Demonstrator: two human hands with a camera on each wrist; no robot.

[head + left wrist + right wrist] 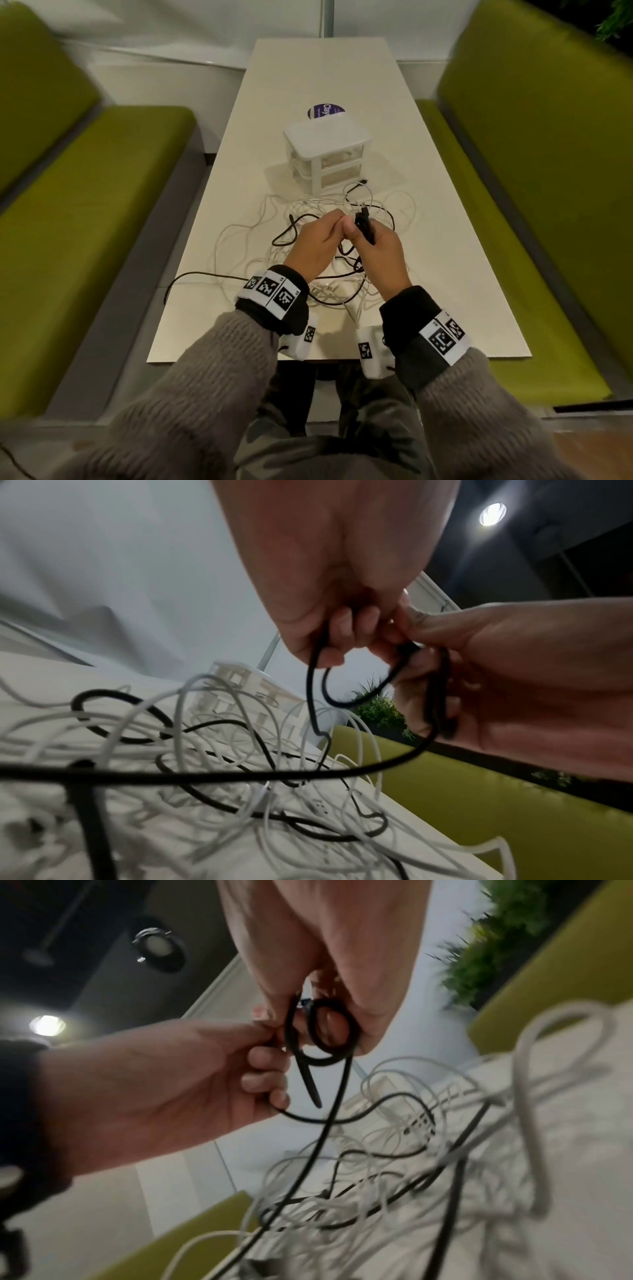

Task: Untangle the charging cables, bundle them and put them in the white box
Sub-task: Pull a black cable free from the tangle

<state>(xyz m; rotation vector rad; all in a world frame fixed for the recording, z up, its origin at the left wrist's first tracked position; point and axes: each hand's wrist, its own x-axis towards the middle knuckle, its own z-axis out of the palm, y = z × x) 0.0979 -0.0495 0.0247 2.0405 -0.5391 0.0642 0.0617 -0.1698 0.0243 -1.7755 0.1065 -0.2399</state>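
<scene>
A tangle of white and black charging cables (pixel 342 219) lies on the cream table (pixel 445 257) in front of the white box (pixel 327 150), a small drawer unit. Both hands are raised together over the tangle. My right hand (pixel 373 240) grips a small coil of black cable (pixel 364 224), seen as loops (pixel 329 1031) in the right wrist view. My left hand (pixel 325 229) pinches a strand of the same black cable (pixel 315 669) beside it. The rest of that cable hangs down into the pile (pixel 222 777).
Green padded benches (pixel 102 192) (pixel 534 171) flank the narrow table. A round purple sticker (pixel 325 109) sits behind the white box. One black cable (pixel 191 274) trails off the table's left edge. A white wall stands at the far end.
</scene>
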